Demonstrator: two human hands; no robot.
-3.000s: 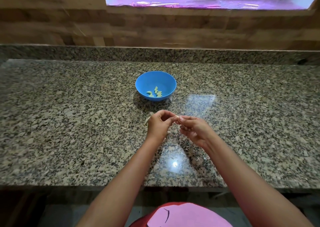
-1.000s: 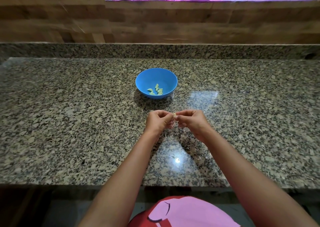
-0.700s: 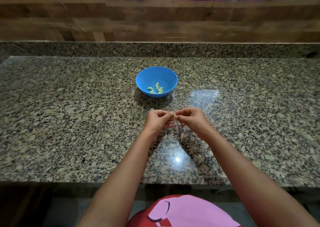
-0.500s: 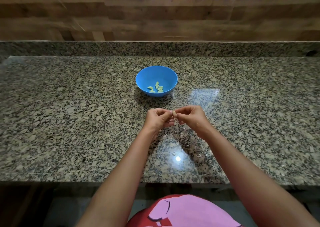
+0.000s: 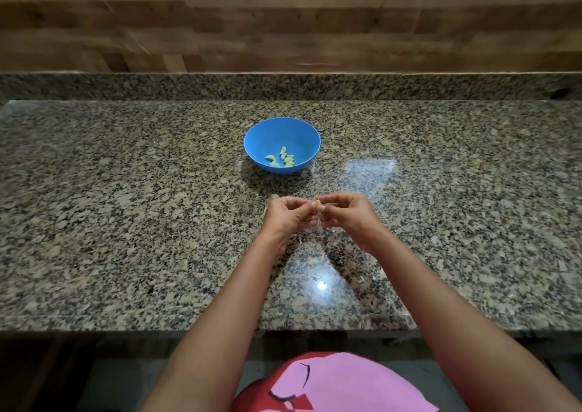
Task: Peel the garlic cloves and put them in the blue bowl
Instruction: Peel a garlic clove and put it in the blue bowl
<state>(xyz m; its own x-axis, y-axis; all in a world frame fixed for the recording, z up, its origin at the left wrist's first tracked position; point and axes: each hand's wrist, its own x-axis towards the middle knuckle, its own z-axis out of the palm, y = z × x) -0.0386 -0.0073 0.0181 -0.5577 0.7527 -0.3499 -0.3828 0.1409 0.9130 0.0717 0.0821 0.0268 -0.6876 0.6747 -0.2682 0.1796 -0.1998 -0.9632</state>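
My blue bowl sits on the granite bench, toward the back edge and about midway between the left and right ends. Inside it, a small cluster of peeled garlic cloves lies at the bottom, leaning to the near side of the bowl. Nearer the front edge, just in front of the bowl, I hold my two hands together above the bench. My left hand and right hand each have the fingers curled, and both grips pinch one garlic clove between the fingertips, its pale end showing where the hands meet. A thin shred of papery skin hangs beneath the clove.
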